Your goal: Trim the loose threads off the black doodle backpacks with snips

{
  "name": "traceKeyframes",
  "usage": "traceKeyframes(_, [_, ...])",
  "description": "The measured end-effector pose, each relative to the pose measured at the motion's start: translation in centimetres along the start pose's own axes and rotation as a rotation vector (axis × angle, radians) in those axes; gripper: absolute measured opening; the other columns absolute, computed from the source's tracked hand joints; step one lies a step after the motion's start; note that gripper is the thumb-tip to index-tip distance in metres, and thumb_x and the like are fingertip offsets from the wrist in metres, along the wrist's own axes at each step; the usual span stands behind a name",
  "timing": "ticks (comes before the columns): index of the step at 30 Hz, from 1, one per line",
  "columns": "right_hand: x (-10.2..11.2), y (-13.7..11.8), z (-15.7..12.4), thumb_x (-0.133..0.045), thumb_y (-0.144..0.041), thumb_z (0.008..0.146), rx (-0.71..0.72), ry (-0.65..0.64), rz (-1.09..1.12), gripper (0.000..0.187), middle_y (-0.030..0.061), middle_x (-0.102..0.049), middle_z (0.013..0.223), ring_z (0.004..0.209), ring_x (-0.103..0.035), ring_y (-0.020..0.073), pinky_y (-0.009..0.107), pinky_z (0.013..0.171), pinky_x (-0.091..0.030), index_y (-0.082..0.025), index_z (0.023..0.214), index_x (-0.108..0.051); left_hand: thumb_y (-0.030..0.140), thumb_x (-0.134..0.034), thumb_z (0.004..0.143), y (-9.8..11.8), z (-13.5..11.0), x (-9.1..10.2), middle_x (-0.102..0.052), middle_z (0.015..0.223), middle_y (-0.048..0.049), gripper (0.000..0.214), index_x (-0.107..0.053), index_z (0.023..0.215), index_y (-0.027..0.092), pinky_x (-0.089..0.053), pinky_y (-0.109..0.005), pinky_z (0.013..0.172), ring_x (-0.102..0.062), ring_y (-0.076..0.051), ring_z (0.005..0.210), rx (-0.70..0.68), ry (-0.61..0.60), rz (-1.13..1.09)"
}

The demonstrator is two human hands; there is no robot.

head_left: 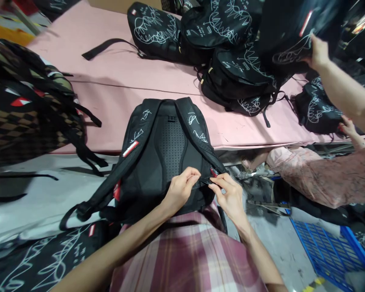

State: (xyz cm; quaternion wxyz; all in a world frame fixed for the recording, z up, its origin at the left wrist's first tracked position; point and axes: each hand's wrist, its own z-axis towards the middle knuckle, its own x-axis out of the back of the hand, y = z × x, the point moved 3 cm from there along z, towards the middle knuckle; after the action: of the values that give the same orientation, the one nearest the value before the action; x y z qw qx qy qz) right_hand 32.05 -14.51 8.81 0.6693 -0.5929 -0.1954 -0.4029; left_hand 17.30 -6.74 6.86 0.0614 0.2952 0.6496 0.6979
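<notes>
A black backpack [149,166] leans against the table edge in front of me, its back panel and two shoulder straps facing up. White scribbles and small red-and-white tags mark the straps. At the lower right of the pack, my right hand [229,192] pinches a small black strap buckle [205,181] between thumb and fingers. Just left of it, my left hand [184,185] is closed in a pinch near the strap; what lies between its fingertips is too small to make out. The left shoulder strap [101,194] hangs loose toward the lower left.
Several scribbled black backpacks [240,77] lie across the pink table [109,93]. Checkered brown bags [24,117] stand at the left. A co-worker's hand [319,52] grips a black backpack at the upper right. A blue crate [328,247] sits on the floor at right.
</notes>
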Motion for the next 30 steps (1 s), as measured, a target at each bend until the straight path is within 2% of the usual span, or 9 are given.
traceKeyframes(4, [0.0, 0.3, 0.2, -0.056, -0.029, 0.087, 0.01, -0.02, 0.078, 0.018, 0.0042, -0.064, 0.088, 0.078, -0.061, 0.0161, 0.028, 0.071, -0.048, -0.02, 0.093, -0.071, 0.031, -0.042, 0.084, -0.2, 0.2, 0.2, -0.038, 0.056, 0.0062, 0.016, -0.052, 0.082, 0.018, -0.026, -0.021, 0.05, -0.033, -0.008, 0.05, 0.057, -0.044, -0.085])
traceKeyframes(14, [0.3, 1.3, 0.9, -0.061, -0.025, 0.081, -0.027, -0.051, 0.338, 0.012, 0.003, -0.063, 0.085, 0.079, -0.06, 0.0161, 0.028, 0.071, -0.046, -0.022, 0.087, -0.071, 0.037, -0.049, 0.08, -0.8, 0.5, 0.0, -0.031, 0.057, 0.0069, 0.02, -0.045, 0.082, 0.018, -0.023, -0.021, 0.051, -0.029, -0.008, 0.052, 0.164, -0.196, -0.434])
traceKeyframes(18, [0.1, 1.4, 1.0, -0.063, -0.024, 0.077, -0.14, 0.017, 0.461, 0.012, 0.0023, -0.062, 0.086, 0.08, -0.059, 0.0157, 0.027, 0.07, -0.045, -0.021, 0.087, -0.069, 0.035, -0.05, 0.08, -1.0, 0.6, -0.2, -0.033, 0.057, 0.0071, 0.018, -0.046, 0.081, 0.017, -0.024, -0.02, 0.051, -0.029, -0.008, 0.053, 0.157, -0.183, -0.433])
traceKeyframes(20, [-0.8, 0.7, 1.0, -0.068, -0.027, 0.072, -0.139, -0.037, 0.455, 0.019, 0.0018, -0.062, 0.086, 0.079, -0.058, 0.0159, 0.027, 0.07, -0.044, -0.02, 0.089, -0.068, 0.035, -0.05, 0.08, -0.9, 0.7, -0.6, -0.034, 0.057, 0.0068, 0.018, -0.047, 0.081, 0.017, -0.026, -0.02, 0.051, -0.032, -0.008, 0.053, 0.143, -0.196, -0.41])
traceKeyframes(23, [-2.2, 0.7, 1.4, -0.068, -0.032, 0.07, -0.182, -0.116, 0.494, 0.015, -0.0003, -0.059, 0.069, 0.066, -0.054, 0.0138, 0.025, 0.063, -0.042, -0.017, 0.071, -0.067, 0.034, -0.047, 0.08, -0.4, 0.2, -0.6, -0.036, 0.056, 0.0068, 0.017, -0.048, 0.081, 0.017, -0.028, -0.02, 0.051, -0.033, -0.008, 0.052, 0.129, -0.232, -0.32])
traceKeyframes(25, [-1.9, 2.5, 1.4, -0.06, -0.037, 0.075, -0.301, -0.01, 0.551, 0.024, -0.0014, -0.054, 0.06, 0.058, -0.05, 0.0125, 0.024, 0.057, -0.04, -0.016, 0.063, -0.062, 0.033, -0.047, 0.081, 0.0, -0.8, 0.2, -0.038, 0.054, 0.0065, 0.016, -0.051, 0.08, 0.018, -0.028, -0.019, 0.05, -0.035, -0.009, 0.051, 0.126, -0.349, -0.203])
traceKeyframes(27, [-0.4, 5.4, 0.6, -0.054, -0.039, 0.078, -0.414, 0.165, 0.487, 0.028, -0.0007, -0.055, 0.06, 0.058, -0.051, 0.0133, 0.024, 0.057, -0.04, -0.015, 0.065, -0.061, 0.034, -0.048, 0.082, 0.4, -2.6, 1.3, -0.047, 0.056, 0.005, 0.018, -0.057, 0.082, 0.018, -0.03, -0.019, 0.05, -0.041, -0.009, 0.051, 0.12, -0.655, -0.095])
traceKeyframes(29, [1.4, 7.8, -1.3, -0.055, -0.04, 0.078, -0.454, 0.261, 0.269, 0.027, 0.002, -0.06, 0.069, 0.065, -0.055, 0.0162, 0.026, 0.061, -0.041, -0.015, 0.073, -0.064, 0.035, -0.047, 0.085, 0.7, -4.6, 2.6, -0.06, 0.065, 0.0019, 0.022, -0.063, 0.087, 0.021, -0.035, -0.019, 0.053, -0.051, -0.011, 0.057, 0.077, -0.978, 0.003])
traceKeyframes(30, [2.1, 8.5, -2.6, -0.058, -0.04, 0.077, -0.456, 0.265, 0.152, 0.026, 0.0036, -0.063, 0.076, 0.071, -0.057, 0.0181, 0.027, 0.064, -0.042, -0.016, 0.079, -0.066, 0.035, -0.046, 0.087, 0.7, -5.4, 3.2, -0.064, 0.071, 0.0006, 0.024, -0.066, 0.089, 0.022, -0.037, -0.019, 0.057, -0.056, -0.012, 0.062, 0.037, -1.042, 0.07])
